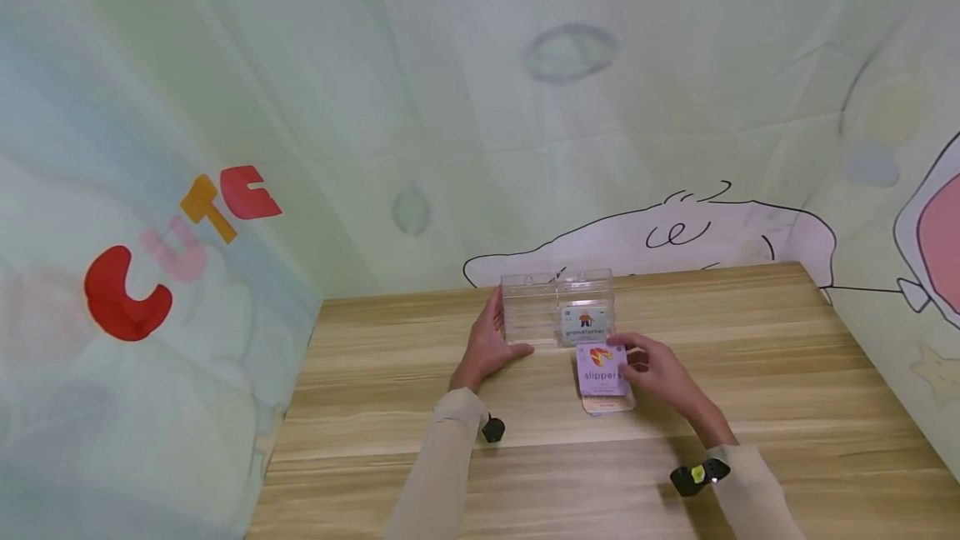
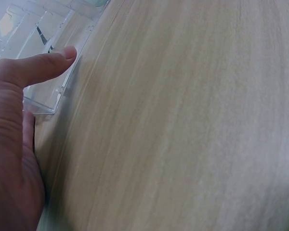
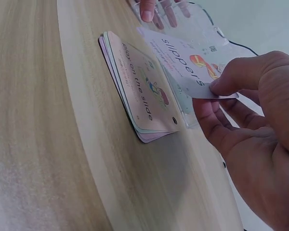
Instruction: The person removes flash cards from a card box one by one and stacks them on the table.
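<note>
A clear plastic box [image 1: 528, 311] with two compartments stands near the table's back edge. My left hand [image 1: 486, 346] holds its left end; the thumb [image 2: 50, 65] lies across the front and the other fingers are at the side, partly hidden. A "grandfather" card [image 1: 585, 325] stands in the right compartment. Between thumb and fingers, my right hand [image 1: 660, 372] pinches a purple "slippers" flash card [image 3: 185, 62], tilted just in front of that compartment. Below it on the table lies a small stack of cards [image 3: 139, 86], its top one reading "play on the slide".
The wood-grain table [image 1: 375, 407] reaches back to a printed cloth backdrop [image 1: 450, 123]. Colourful letters [image 1: 127, 298] mark the cloth on the left. Black wrist devices [image 1: 701, 476] sit at both cuffs.
</note>
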Available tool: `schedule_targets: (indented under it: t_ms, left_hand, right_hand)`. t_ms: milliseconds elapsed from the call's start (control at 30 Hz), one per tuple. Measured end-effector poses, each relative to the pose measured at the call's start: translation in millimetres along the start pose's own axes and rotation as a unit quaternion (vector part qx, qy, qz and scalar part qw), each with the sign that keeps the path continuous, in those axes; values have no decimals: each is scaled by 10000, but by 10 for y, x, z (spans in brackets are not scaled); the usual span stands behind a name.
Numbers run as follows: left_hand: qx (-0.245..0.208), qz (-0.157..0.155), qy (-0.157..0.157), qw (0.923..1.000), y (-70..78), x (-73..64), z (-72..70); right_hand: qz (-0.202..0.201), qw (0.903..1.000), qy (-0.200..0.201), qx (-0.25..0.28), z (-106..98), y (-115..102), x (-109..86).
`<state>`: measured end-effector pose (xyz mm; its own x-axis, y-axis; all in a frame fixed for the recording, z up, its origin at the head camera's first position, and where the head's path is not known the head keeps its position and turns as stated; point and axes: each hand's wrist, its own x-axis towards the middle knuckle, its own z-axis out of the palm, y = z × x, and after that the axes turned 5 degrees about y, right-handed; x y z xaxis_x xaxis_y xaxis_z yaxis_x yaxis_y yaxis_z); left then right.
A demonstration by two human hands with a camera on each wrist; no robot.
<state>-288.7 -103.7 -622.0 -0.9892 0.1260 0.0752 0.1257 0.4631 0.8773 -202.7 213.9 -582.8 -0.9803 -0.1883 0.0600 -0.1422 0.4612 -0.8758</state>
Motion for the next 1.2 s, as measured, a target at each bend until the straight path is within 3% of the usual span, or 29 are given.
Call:
schedule_targets:
  t_ms: [733, 1200]
  left_hand:
    - [-93, 155, 35, 9998, 12, -8, -5]
    - [-135, 116, 26, 9998, 3, -13, -5]
  right_hand:
    - [448, 9988, -212, -13, 97, 75, -68]
    - [289, 9984, -210, -441, 134, 78, -74]
